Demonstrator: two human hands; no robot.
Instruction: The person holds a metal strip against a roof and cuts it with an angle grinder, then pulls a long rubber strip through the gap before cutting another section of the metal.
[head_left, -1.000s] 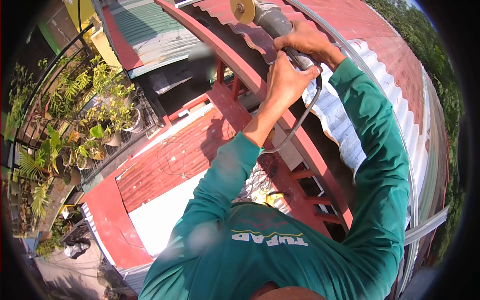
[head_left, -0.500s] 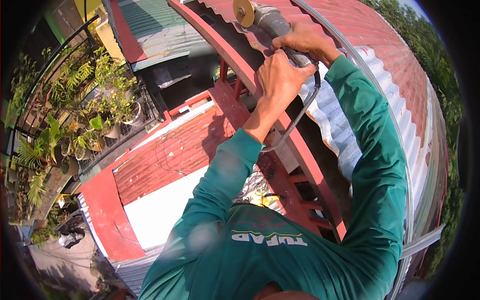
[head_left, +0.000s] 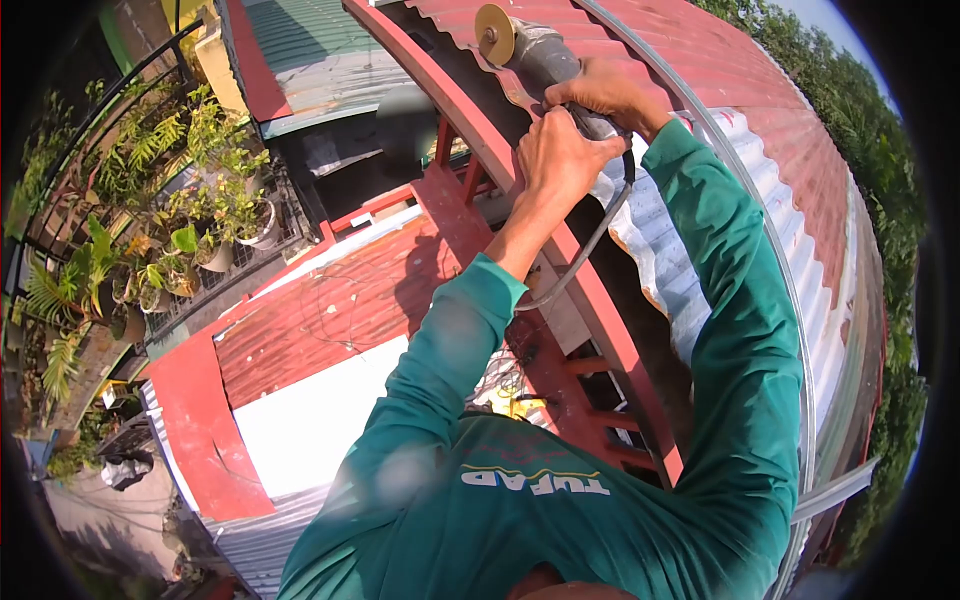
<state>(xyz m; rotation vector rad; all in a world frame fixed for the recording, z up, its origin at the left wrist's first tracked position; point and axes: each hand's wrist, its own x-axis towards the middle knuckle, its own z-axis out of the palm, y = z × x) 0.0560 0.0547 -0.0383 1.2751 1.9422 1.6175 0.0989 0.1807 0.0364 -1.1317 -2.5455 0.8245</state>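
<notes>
Angle grinder (head_left: pixel 550 62): is lying over the corrugated roof (head_left: pixel 720 60) near its edge (contact at the disc (head_left: pixel 494 34) is not showing clearly).
Right hand (head_left: pixel 608 95): is wrapping the body.
Left hand (head_left: pixel 562 160): is gripping the rear end, just beside.
Good control: is calling for two firm grips, the cord (head_left: pixel 603 240) hanging clear of the disc.

Corrugated roofing (head_left: pixel 770 125) and potted plants (head_left: pixel 220 205) show an outdoor rooftop

Grinder grip (head_left: pixel 598 124) mostly hidden, seemingly, by the hands (head_left: pixel 562 158)
</notes>
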